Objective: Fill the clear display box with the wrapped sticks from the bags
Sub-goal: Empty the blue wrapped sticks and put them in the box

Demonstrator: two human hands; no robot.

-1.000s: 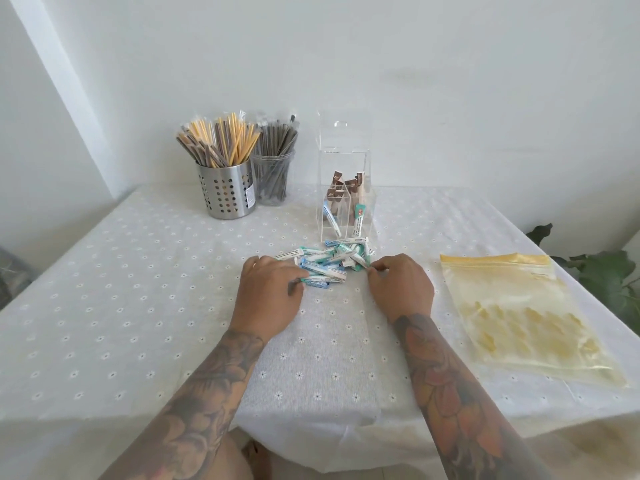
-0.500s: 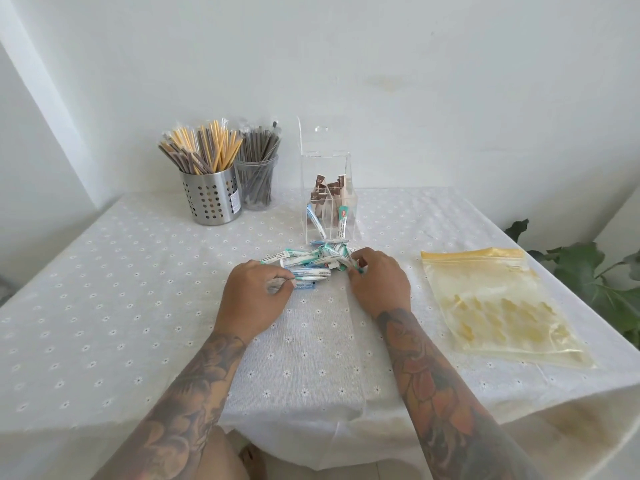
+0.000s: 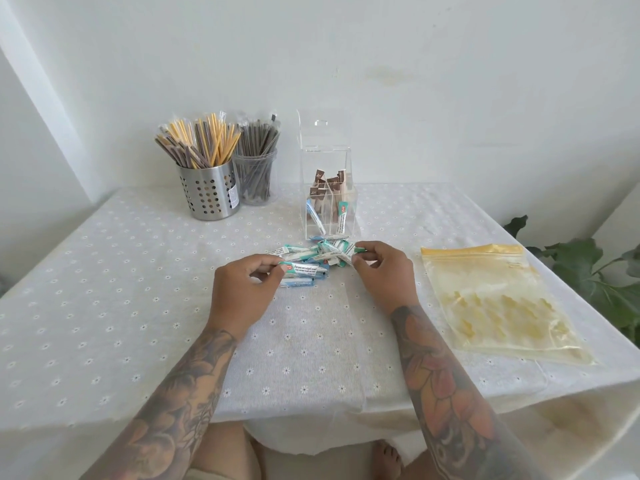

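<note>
A clear display box [image 3: 327, 161] stands at the table's middle back with its lid up. Brown wrapped sticks [image 3: 329, 187] fill its rear cells, and a blue and a teal stick lean in the front cells. Just in front of it lies a loose pile of teal, blue and white wrapped sticks [image 3: 313, 256]. My left hand [image 3: 242, 292] pinches a teal-and-white stick [image 3: 304, 269] at the pile's left side. My right hand [image 3: 382, 271] pinches the end of a teal stick [image 3: 359, 250] at the pile's right side.
A yellow-tinted zip bag [image 3: 498, 303] lies flat to the right. A perforated steel cup [image 3: 207, 194] with wrapped straws and a clear cup [image 3: 255, 180] with dark straws stand at the back left. A green plant [image 3: 588, 271] sits beyond the table's right edge.
Both hands have lifted slightly from the pile, each now pinching a stick between its fingertips. The camera view has shifted a little.
</note>
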